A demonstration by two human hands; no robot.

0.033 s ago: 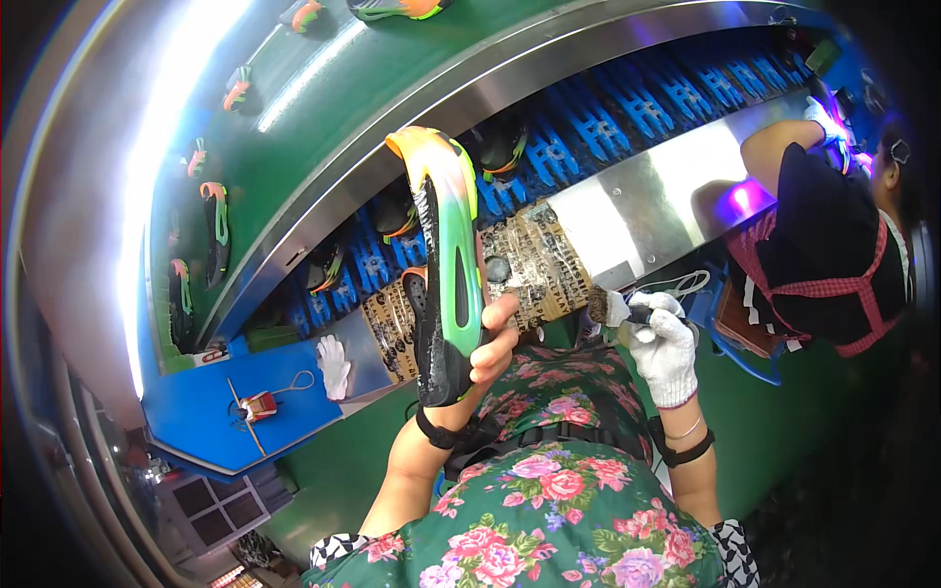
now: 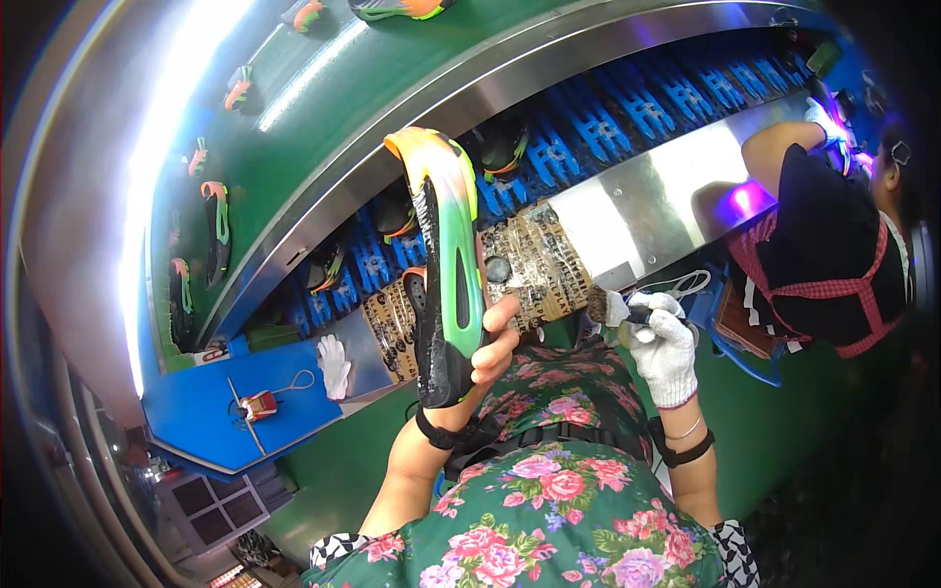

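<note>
My bare left hand (image 2: 498,343) is closed round the heel end of a shoe sole (image 2: 459,284), held upright in front of me. The sole is orange at the curved toe, green along its side and black toward the heel. A dark perforated piece (image 2: 416,294) shows just left of the sole; I cannot tell whether it belongs to it. My right hand (image 2: 665,353), in a white knitted glove, grips a brush (image 2: 600,306) with dark bristles, which point left toward the taped ledge. The brush stays apart from the sole.
A metal ledge wrapped in brown tape (image 2: 539,260) crosses before me. Beyond it runs a rack of blue slats (image 2: 598,127) with dark shoes, then a green belt (image 2: 323,137). On the blue table (image 2: 186,402) lie a white glove (image 2: 333,367) and a red tool (image 2: 259,406). A co-worker (image 2: 823,235) sits at right.
</note>
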